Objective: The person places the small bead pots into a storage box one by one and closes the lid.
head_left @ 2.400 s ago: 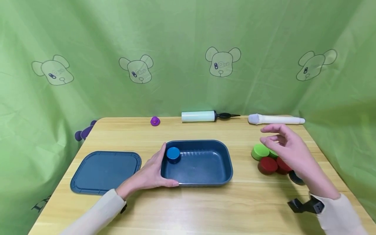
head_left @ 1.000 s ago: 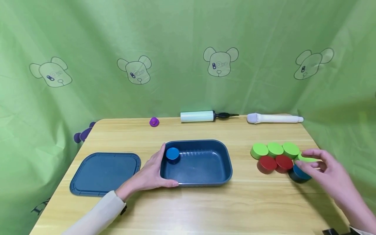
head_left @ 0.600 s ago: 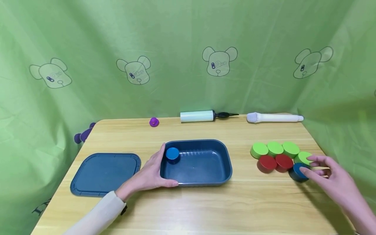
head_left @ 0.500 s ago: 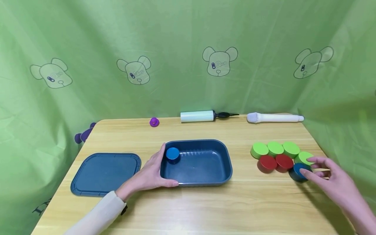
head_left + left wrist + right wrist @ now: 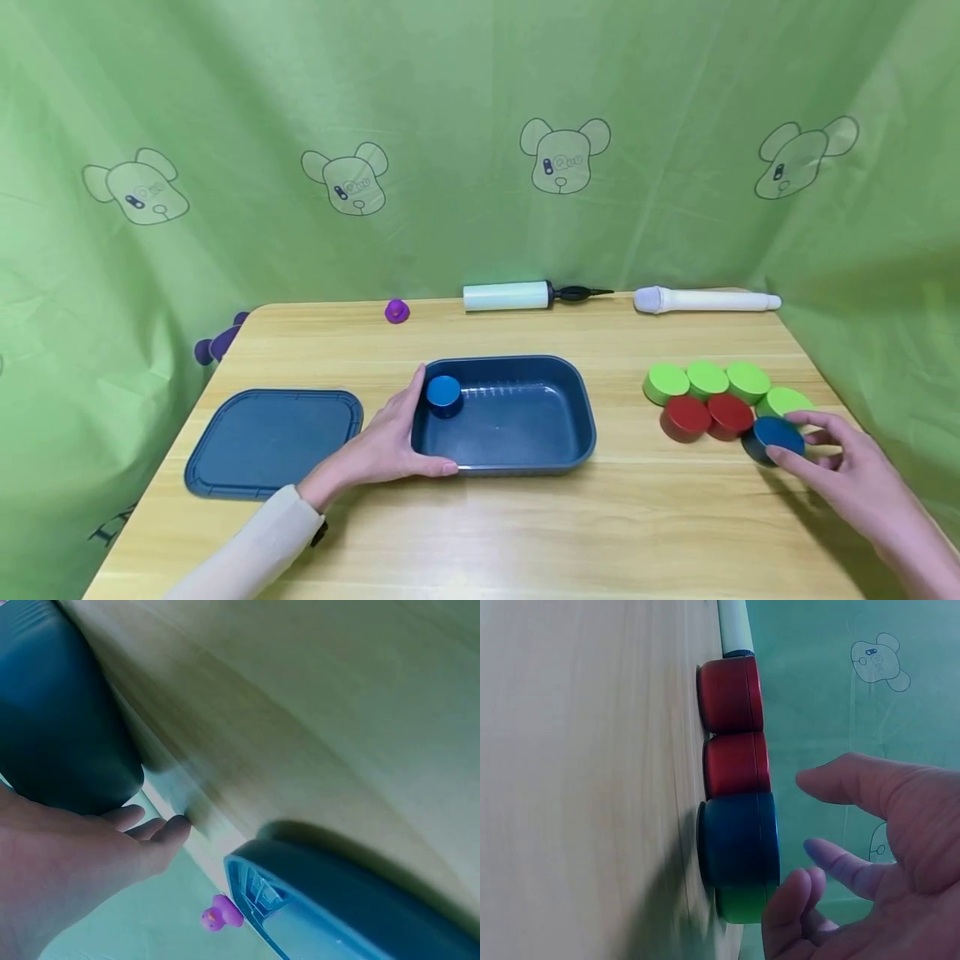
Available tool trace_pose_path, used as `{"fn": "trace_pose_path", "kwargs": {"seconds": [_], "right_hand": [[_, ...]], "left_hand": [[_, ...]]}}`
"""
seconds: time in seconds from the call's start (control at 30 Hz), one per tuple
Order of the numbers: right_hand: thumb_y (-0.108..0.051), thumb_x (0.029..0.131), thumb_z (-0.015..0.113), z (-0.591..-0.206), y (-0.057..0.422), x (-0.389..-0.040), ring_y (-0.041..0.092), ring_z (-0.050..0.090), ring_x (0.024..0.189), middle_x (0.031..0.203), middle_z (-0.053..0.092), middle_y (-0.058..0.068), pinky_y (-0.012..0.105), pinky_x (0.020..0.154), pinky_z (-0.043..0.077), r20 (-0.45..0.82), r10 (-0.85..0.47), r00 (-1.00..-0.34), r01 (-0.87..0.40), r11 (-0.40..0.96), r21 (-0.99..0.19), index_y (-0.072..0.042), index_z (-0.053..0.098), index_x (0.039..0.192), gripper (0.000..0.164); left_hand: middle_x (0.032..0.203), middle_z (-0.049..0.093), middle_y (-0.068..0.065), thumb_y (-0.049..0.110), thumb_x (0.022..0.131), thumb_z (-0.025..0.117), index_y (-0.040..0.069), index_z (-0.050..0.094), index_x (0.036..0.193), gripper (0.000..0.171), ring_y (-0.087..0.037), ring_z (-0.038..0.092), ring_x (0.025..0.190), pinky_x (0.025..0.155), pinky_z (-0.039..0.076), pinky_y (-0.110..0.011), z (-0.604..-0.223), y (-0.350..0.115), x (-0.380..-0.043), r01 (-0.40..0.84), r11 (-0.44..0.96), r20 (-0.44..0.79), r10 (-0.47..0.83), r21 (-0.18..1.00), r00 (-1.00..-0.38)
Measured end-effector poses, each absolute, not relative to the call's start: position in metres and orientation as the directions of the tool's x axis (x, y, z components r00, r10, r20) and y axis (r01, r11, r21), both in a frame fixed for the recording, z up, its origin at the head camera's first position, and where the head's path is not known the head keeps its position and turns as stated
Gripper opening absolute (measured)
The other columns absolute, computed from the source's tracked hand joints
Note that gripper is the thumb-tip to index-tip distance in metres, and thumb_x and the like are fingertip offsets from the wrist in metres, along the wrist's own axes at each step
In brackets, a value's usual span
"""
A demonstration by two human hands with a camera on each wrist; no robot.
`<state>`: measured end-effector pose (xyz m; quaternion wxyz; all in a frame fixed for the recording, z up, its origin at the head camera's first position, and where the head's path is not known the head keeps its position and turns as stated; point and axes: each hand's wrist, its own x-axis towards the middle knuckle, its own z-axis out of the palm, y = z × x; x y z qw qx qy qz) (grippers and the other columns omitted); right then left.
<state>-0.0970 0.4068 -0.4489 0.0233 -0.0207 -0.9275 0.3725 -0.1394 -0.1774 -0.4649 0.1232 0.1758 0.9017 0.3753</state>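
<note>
Left hand [image 5: 386,450] and right hand [image 5: 858,475] both unclenched, neither gripping.

Far left: flat dark blue lid [image 5: 273,442], rounded corners, lying on the wooden table [image 5: 525,533] apart from its box. My left sleeve [image 5: 255,542] and forearm pass just by its near right corner.

Next, my left hand at the near left corner of the dark blue box [image 5: 517,429]: fingers fairly straight along the left wall, thumb laid along the near wall. Box sits flat and uncovered. Inside, one boxed blue cylinder [image 5: 443,392], upright in the far left corner, brighter blue on top; box floor visible to its right.

Behind, near the table's back edge, left to right: small purple duck [image 5: 397,311]; pale pump [image 5: 506,296] with black nozzle, on its side; white microphone [image 5: 708,301], also lying down.

Right side of table, outside the box: a group of upright cylinders. Lime cylinders [image 5: 666,383], four, run along the back, the rightmost set nearer me. Red cylinders [image 5: 686,418], two, stand in front. Loose blue cylinder [image 5: 776,437] ends the front row, beside the right red one.

My right hand is around its right side, thumb and fingers spread with a gap between; whether any fingertip touches, I cannot tell.
</note>
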Motion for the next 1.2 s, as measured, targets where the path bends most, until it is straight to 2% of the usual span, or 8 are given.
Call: {"fn": "trace_pose_path", "kwargs": {"seconds": [0.13, 0.23, 0.33, 0.57, 0.97, 1.2], "right_hand": [[-0.018, 0.106, 0.076, -0.452, 0.409, -0.099, 0.015, 0.056, 0.069, 0.117, 0.059, 0.032, 0.029, 0.056, 0.049, 0.020, 0.033, -0.999, 0.011, 0.740, -0.672, 0.009, 0.047, 0.147, 0.058], [-0.019, 0.106, 0.076, -0.456, 0.410, -0.101, 0.014, 0.057, 0.072, 0.127, 0.056, 0.042, 0.029, 0.056, 0.049, 0.005, 0.008, -1.000, 0.002, 0.752, -0.659, 0.011, 0.044, 0.151, 0.063], [-0.019, 0.106, 0.076, -0.459, 0.410, -0.103, 0.013, 0.058, 0.076, 0.135, 0.050, 0.046, 0.029, 0.058, 0.052, -0.012, -0.008, -1.000, 0.002, 0.748, -0.664, 0.012, 0.041, 0.154, 0.067], [-0.019, 0.107, 0.075, -0.463, 0.410, -0.106, 0.011, 0.058, 0.080, 0.138, 0.046, 0.045, 0.030, 0.059, 0.055, -0.013, -0.009, -1.000, 0.002, 0.732, -0.682, 0.011, 0.037, 0.156, 0.069], [-0.016, 0.106, 0.075, -0.469, 0.408, -0.107, 0.015, 0.054, 0.079, 0.128, 0.048, 0.044, 0.030, 0.059, 0.054, -0.036, -0.012, -0.999, 0.015, 0.731, -0.682, 0.015, 0.032, 0.158, 0.074], [-0.026, 0.105, 0.077, -0.462, 0.411, -0.108, 0.013, 0.056, 0.082, 0.128, 0.051, 0.045, 0.027, 0.060, 0.051, -0.063, 0.026, -0.998, 0.060, 0.775, -0.629, 0.020, 0.032, 0.152, 0.080]], "left_hand": [[0.181, 0.011, -0.015, 0.063, 0.081, 0.092, 0.018, -0.006, 0.177, 0.143, -0.045, 0.019, 0.162, 0.120, 0.028, -0.074, -0.465, -0.178, -0.139, 0.224, 0.657, -0.093, 0.411, 0.719, -0.907], [0.181, 0.011, -0.015, 0.062, 0.082, 0.092, 0.018, -0.006, 0.177, 0.143, -0.044, 0.019, 0.162, 0.121, 0.027, -0.073, -0.465, -0.178, -0.139, 0.233, 0.654, -0.085, 0.417, 0.720, -0.905], [0.181, 0.010, -0.014, 0.063, 0.081, 0.092, 0.019, -0.007, 0.176, 0.144, -0.043, 0.019, 0.163, 0.122, 0.027, -0.072, -0.465, -0.177, -0.140, 0.235, 0.656, -0.089, 0.420, 0.717, -0.903], [0.181, 0.012, -0.016, 0.063, 0.081, 0.092, 0.016, -0.005, 0.177, 0.144, -0.045, 0.020, 0.162, 0.121, 0.028, -0.074, -0.465, -0.177, -0.140, 0.237, 0.654, -0.083, 0.419, 0.719, -0.904], [0.181, 0.011, -0.014, 0.064, 0.080, 0.092, 0.017, -0.008, 0.176, 0.147, -0.041, 0.020, 0.163, 0.123, 0.028, -0.069, -0.463, -0.178, -0.139, 0.231, 0.660, -0.091, 0.415, 0.715, -0.905], [0.181, 0.011, -0.014, 0.065, 0.081, 0.091, 0.019, -0.009, 0.176, 0.146, -0.040, 0.020, 0.163, 0.124, 0.027, -0.068, -0.464, -0.178, -0.140, 0.232, 0.662, -0.091, 0.415, 0.713, -0.905]]}}
